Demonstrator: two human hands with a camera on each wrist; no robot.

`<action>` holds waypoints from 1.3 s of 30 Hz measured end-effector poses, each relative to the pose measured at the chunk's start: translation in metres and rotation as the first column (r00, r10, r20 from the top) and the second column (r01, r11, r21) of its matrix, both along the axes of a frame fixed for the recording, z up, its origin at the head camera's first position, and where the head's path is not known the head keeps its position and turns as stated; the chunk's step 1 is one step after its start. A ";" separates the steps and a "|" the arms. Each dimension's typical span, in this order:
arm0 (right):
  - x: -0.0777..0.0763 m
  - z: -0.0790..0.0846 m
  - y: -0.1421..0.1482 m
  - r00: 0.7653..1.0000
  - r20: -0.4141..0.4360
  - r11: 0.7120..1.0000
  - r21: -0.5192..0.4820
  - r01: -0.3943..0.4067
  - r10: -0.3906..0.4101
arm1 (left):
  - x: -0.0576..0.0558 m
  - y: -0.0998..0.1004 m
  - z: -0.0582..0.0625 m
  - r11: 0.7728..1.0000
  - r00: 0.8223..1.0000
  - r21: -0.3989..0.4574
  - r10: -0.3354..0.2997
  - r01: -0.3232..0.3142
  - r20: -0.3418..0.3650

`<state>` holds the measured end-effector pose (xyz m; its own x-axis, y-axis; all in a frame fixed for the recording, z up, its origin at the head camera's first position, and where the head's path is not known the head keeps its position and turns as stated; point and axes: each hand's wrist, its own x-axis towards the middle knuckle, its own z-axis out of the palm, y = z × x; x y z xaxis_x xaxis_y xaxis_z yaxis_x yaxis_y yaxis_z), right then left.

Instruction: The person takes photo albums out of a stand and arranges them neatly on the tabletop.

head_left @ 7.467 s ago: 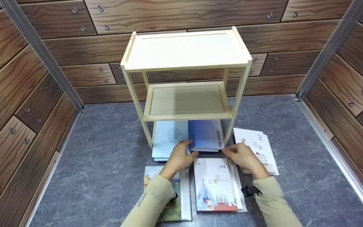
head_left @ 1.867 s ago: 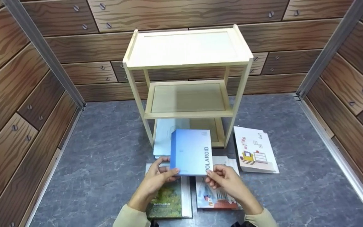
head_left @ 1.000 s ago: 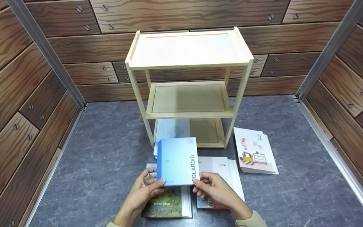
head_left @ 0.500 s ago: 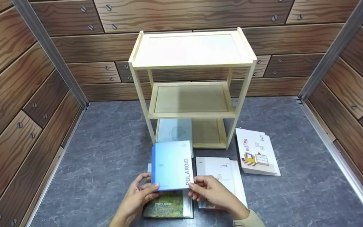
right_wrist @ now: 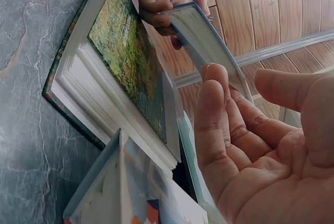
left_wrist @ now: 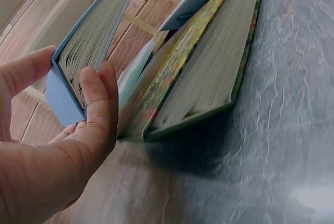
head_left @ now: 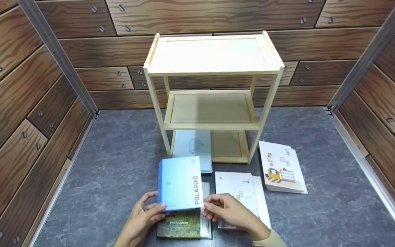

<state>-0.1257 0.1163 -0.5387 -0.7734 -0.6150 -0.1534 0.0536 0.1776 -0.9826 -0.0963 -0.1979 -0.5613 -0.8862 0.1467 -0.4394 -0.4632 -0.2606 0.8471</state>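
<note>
A blue album marked POLAROID (head_left: 180,185) is held up in front of the shelf, over a green photo album (head_left: 180,224) on the floor. My left hand (head_left: 142,216) pinches its lower left corner by the dark blue spine, thumb on the cover and fingers beneath, as the left wrist view (left_wrist: 73,145) of that hand shows. My right hand (head_left: 230,211) is at the lower right corner. In the right wrist view its thumb (right_wrist: 284,88) stands apart from the cover, while its loosely bent fingers are right at the album's edge.
A pale wooden three-tier shelf (head_left: 211,126) stands at the back, light blue albums (head_left: 194,144) on its bottom tier. A white illustrated album (head_left: 235,188) lies right of the green one; another white album (head_left: 281,168) lies beside the shelf's right leg. Wood-patterned walls (head_left: 101,79) enclose the floor.
The blue album came off the shelf's bottom tier toward me, then moved left over the green album. My right thumb, on its corner before, now stands off it.
</note>
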 end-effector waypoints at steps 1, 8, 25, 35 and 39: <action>0.000 0.000 0.000 1.000 -0.001 1.000 0.000 0.001 -0.001 | 0.000 -0.002 0.000 1.000 1.000 -0.002 0.002 -0.002 -0.003; 0.000 0.000 0.002 1.000 -0.014 1.000 0.002 -0.003 0.003 | 0.002 -0.016 -0.001 1.000 1.000 -0.024 0.017 -0.017 0.004; 0.002 -0.004 0.010 0.999 -0.038 1.000 0.006 -0.023 0.023 | 0.012 -0.048 -0.010 0.992 0.993 -0.065 0.110 -0.108 0.039; 0.004 -0.006 0.013 0.999 -0.033 1.000 0.013 -0.012 0.013 | 0.013 -0.060 -0.014 0.977 0.977 -0.115 0.191 -0.180 0.090; 0.004 -0.006 0.014 1.000 -0.019 1.000 0.008 -0.007 0.008 | 0.013 -0.065 -0.016 0.972 0.974 -0.133 0.208 -0.195 0.089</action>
<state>-0.1213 0.1301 -0.5444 -0.7716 -0.6196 -0.1439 0.0338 0.1860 -0.9820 -0.0830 -0.2625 -0.5773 -0.8419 -0.0911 -0.5318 -0.4966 -0.2545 0.8298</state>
